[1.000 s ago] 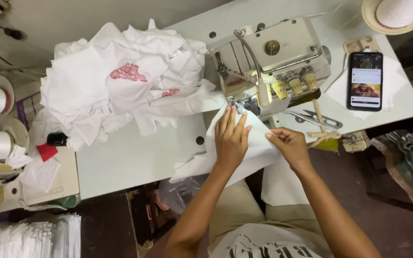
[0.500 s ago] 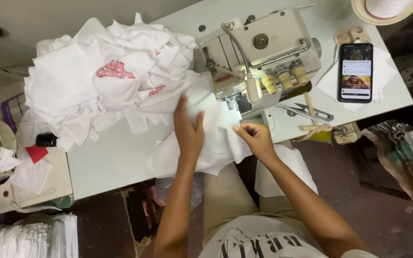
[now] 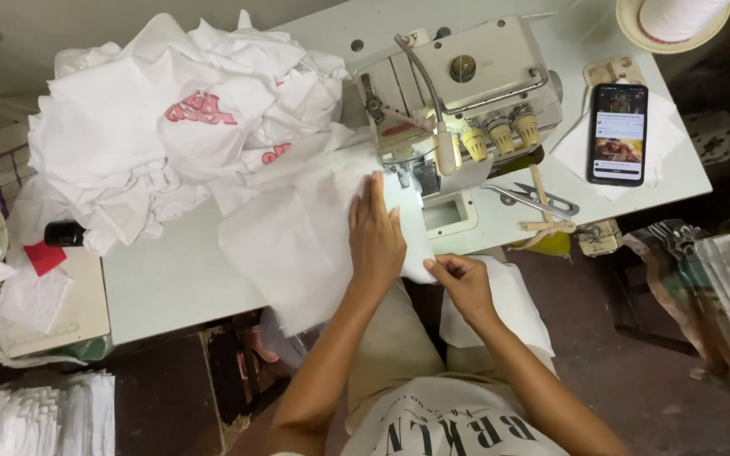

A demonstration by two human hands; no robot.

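Two hands are laid on one white fabric piece (image 3: 297, 241) at the desk (image 3: 171, 279) edge. The left hand (image 3: 375, 232) is pressed flat on it, fingers together, pointing at the overlock machine (image 3: 458, 101); the right hand (image 3: 465, 283) pinches the piece's near edge. The seam appears only begun, most of the cloth lying short of the presser foot. A heap of white garments (image 3: 171, 127) sits beyond. The needle area is hard to make out, and the piece's lower edge droops past the desk.
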